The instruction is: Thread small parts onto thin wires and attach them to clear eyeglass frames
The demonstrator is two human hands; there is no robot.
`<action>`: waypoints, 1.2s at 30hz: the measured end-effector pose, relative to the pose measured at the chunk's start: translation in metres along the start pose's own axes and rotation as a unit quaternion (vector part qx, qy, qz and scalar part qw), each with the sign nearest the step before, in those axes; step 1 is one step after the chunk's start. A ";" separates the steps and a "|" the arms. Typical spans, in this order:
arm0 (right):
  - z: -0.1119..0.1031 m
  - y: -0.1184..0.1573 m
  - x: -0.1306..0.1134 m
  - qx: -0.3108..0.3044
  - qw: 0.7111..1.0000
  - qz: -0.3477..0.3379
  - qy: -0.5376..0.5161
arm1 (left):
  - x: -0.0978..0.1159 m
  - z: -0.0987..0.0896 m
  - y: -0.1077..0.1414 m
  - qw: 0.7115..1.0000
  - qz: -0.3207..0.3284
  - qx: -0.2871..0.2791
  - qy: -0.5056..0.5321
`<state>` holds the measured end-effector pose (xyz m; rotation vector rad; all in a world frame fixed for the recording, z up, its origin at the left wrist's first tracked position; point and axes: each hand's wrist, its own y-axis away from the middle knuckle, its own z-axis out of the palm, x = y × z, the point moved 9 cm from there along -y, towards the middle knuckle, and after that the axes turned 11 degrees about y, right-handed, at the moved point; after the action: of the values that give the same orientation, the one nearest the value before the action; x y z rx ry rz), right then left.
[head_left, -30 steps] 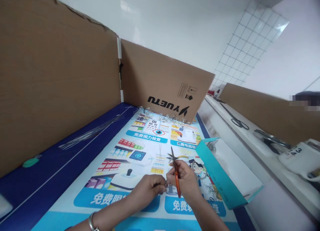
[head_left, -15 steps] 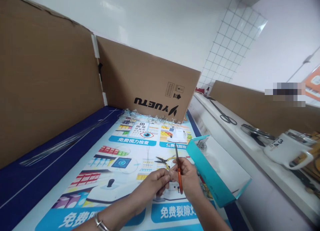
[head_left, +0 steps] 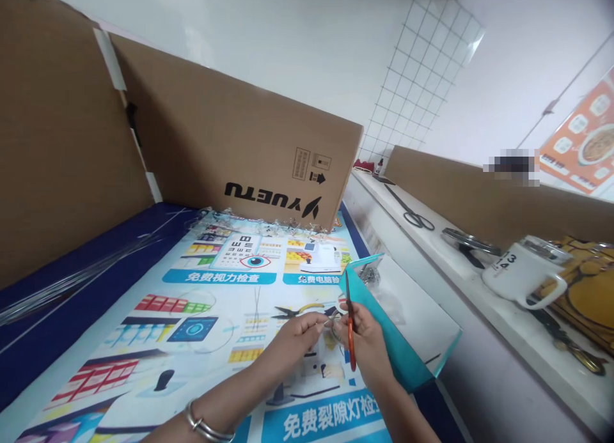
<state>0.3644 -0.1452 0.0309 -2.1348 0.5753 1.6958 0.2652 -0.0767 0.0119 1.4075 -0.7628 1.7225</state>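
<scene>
My left hand (head_left: 304, 337), with a silver bangle at the wrist, is closed in a pinch on a thin wire piece at the lower middle. Close beside it on the right, my right hand (head_left: 362, 341) is closed around orange-handled scissors (head_left: 352, 334), whose dark blades point up and away. Its fingertips also meet the small wire loop between the hands; the loop's exact shape is too small to make out. Just beyond my left hand, yellow-handled pliers (head_left: 293, 312) lie on the printed poster (head_left: 201, 312) with their jaws pointing left.
A teal box (head_left: 384, 321) with clear material inside stands right of my hands. Long wires (head_left: 91, 280) lie at left. Cardboard panels (head_left: 230, 130) rise behind. Clear pieces (head_left: 259, 225) line the poster's far edge. The right ledge (head_left: 455, 264) holds a mug (head_left: 518, 270) and black scissors (head_left: 412, 216).
The view has turned right, so the surroundings appear farther left. My hands have moved slightly apart, and a wire loop now shows between them. The scissors stay in my right hand.
</scene>
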 end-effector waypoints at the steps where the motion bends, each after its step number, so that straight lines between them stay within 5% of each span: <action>1: -0.001 0.001 0.001 -0.011 1.000 -0.001 0.015 | 0.002 0.000 -0.002 1.000 0.001 0.005 0.003; 8: 0.005 0.012 -0.009 -0.051 0.991 -0.036 0.115 | 0.013 0.001 -0.012 0.999 0.035 0.010 0.022; 15: 0.013 0.027 0.008 -0.136 0.990 0.022 0.040 | 0.010 -0.007 -0.018 1.000 0.026 0.010 0.008; 23: 0.003 0.022 0.006 -0.086 0.975 -0.049 0.201 | -0.003 -0.005 -0.019 0.999 -0.026 -0.004 0.033; 36: 0.008 0.026 0.009 -0.099 0.972 -0.067 0.203 | 0.001 0.003 -0.016 0.999 -0.009 -0.043 0.010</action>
<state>0.3461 -0.1644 0.0200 -2.6254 0.3664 1.2956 0.2800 -0.0710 0.0128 1.3332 -0.8003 1.6686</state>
